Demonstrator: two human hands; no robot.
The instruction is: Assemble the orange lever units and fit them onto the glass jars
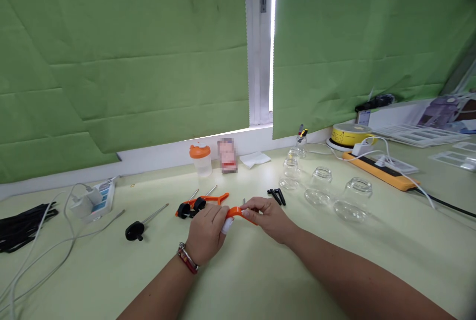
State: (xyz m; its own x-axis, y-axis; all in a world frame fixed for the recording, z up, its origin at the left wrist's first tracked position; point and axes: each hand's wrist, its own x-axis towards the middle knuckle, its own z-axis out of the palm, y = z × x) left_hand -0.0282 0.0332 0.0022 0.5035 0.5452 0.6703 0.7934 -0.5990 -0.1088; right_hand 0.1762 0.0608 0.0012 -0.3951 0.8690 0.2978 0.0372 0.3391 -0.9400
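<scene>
Both my hands grip an orange curved plastic piece [235,211] above the table. My left hand [208,231] is closed around its left end, with something white [226,225] showing beneath the fingers. At the other end, the thumb and fingers of my right hand [268,216] pinch it, hiding part of it. Just beyond my left hand lie black-knobbed parts with metal rods [183,210] and another orange piece [219,198]. A similar black knob with a rod [134,231] rests farther left. Two short black parts [277,196] lie beyond my right hand.
Several clear jars [352,201] stand on the right, before an orange power strip [383,171] and a yellow container [349,134]. An orange-lidded cup [201,160] stands at the back. White cables, a white power strip [102,202] and black straps [26,223] occupy the left.
</scene>
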